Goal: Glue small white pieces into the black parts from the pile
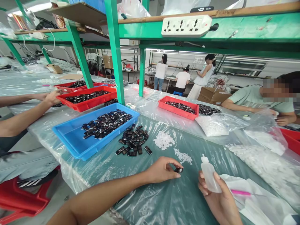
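Note:
My left hand (162, 170) pinches a small black part (179, 170) between thumb and fingers, just above the plastic-covered table (150, 200). My right hand (219, 197) is wrapped round a small translucent squeeze bottle (209, 174), its nozzle pointing up and to the left. The two hands are close together at the table's near edge. Just beyond them lie a loose pile of black parts (134, 140) and two small heaps of white bits (164, 139), the nearer heap (183, 155) right above my left hand.
A blue tray (70, 139) of black parts sits at the left, red trays (82, 105) behind it and another red tray (164, 104) farther back. Bags of white pieces (212, 125) lie at right. Co-workers sit at the left and right; a green post (116, 53) rises from the table.

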A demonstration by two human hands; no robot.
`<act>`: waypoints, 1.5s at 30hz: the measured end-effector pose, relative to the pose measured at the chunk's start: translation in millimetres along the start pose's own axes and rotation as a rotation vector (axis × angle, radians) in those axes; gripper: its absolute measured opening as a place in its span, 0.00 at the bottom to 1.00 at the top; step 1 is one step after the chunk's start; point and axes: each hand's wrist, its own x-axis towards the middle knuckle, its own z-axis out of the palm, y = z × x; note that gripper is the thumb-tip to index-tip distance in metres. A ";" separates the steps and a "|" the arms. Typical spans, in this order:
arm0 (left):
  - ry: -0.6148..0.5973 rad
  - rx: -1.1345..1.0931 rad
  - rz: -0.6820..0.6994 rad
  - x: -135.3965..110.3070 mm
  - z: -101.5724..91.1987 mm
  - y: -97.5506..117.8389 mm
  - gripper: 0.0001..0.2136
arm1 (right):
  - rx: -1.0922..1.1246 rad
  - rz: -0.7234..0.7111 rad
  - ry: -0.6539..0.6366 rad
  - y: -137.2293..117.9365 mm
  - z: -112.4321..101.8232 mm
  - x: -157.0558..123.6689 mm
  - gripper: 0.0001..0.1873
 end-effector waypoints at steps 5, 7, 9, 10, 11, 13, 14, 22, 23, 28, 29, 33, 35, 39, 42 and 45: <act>0.017 -0.003 0.008 0.7 0.2 -1.1 0.16 | 0.121 0.027 0.078 2.4 -0.7 2.3 0.13; 0.020 0.006 0.014 0.9 0.2 -1.0 0.16 | 0.157 0.033 0.074 3.7 -0.9 2.5 0.14; 0.020 0.028 0.025 0.7 0.2 -0.4 0.16 | 0.160 0.015 0.082 5.5 -0.8 2.4 0.14; 0.021 0.041 0.030 0.4 0.1 0.0 0.16 | 0.144 0.004 0.097 6.6 -0.7 2.3 0.14; 0.022 0.053 0.035 0.2 0.0 0.4 0.16 | 0.121 -0.008 0.114 7.7 -0.4 2.3 0.15; 0.025 0.082 0.040 -0.2 -0.5 1.1 0.15 | 0.062 -0.020 0.139 9.9 0.4 2.3 0.16; 0.026 0.099 0.042 -0.3 -0.7 1.2 0.15 | 0.031 -0.017 0.142 11.1 0.8 2.3 0.17; 0.014 0.226 0.082 0.3 -0.3 -1.9 0.14 | -0.138 -0.051 0.146 17.6 2.1 0.7 0.18; 0.012 0.237 0.083 0.1 0.0 -1.8 0.14 | -0.157 -0.055 0.150 18.1 1.8 0.3 0.18; 0.004 0.264 0.084 -1.4 0.8 -0.9 0.15 | -0.290 -0.095 0.161 19.7 -1.8 -2.3 0.23; 0.005 0.267 0.085 -1.5 0.8 -1.0 0.15 | -0.325 -0.112 0.158 19.9 -2.8 -2.9 0.24; 0.011 0.278 0.096 -1.3 0.4 -2.1 0.15 | -0.473 -0.181 0.147 21.1 -5.9 -5.2 0.24; 0.011 0.281 0.101 -1.2 0.3 -2.5 0.15 | -0.523 -0.207 0.171 21.3 -6.4 -5.7 0.25; 0.010 0.287 0.105 -1.4 0.4 -2.6 0.15 | -0.593 -0.257 0.232 20.6 -5.4 -6.5 0.28; 0.008 0.298 0.102 -1.4 0.6 -2.5 0.15 | -0.634 -0.280 0.242 19.5 -4.7 -7.1 0.28; 0.004 0.307 0.101 -1.2 0.5 -2.5 0.15 | -0.638 -0.299 0.216 18.8 -4.0 -8.1 0.26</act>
